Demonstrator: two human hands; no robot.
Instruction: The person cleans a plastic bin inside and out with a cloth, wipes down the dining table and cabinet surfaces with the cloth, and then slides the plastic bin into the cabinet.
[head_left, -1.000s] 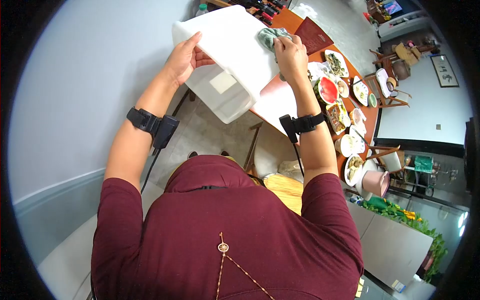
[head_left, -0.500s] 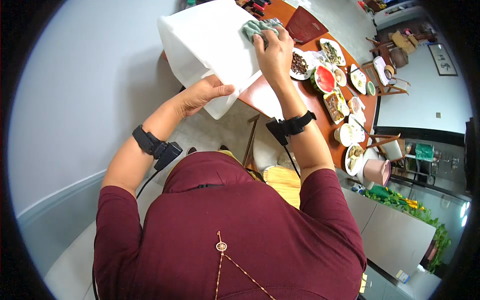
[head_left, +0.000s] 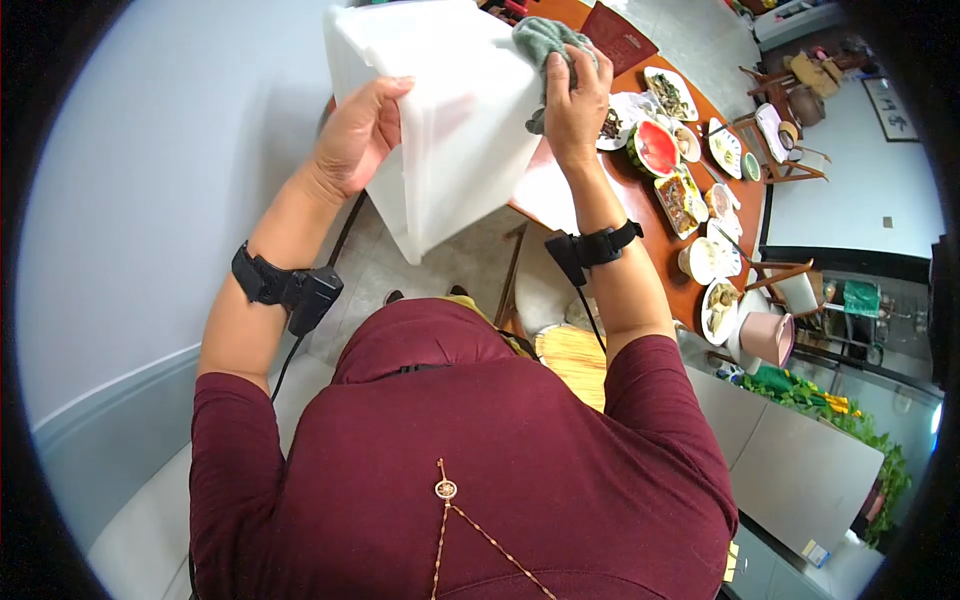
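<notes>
Bin point(head_left: 470, 120), corner toward wearer point(head_left: 500, 450), long axis unclear: left hand point(head_left: 358, 138) grips it, right hand point(head_left: 577, 108) holds cloth point(head_left: 545, 40).

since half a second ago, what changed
The box has turned to show another side. The left hand has shifted up and left in view, still gripping it. The right hand and cloth have moved right. The cloth stays held, and the watermelon remains on the table.

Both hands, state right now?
Left hand: closed on the edge of the white bin.
Right hand: closed on the grey-green cloth, at the bin's far side from the left hand.
</notes>
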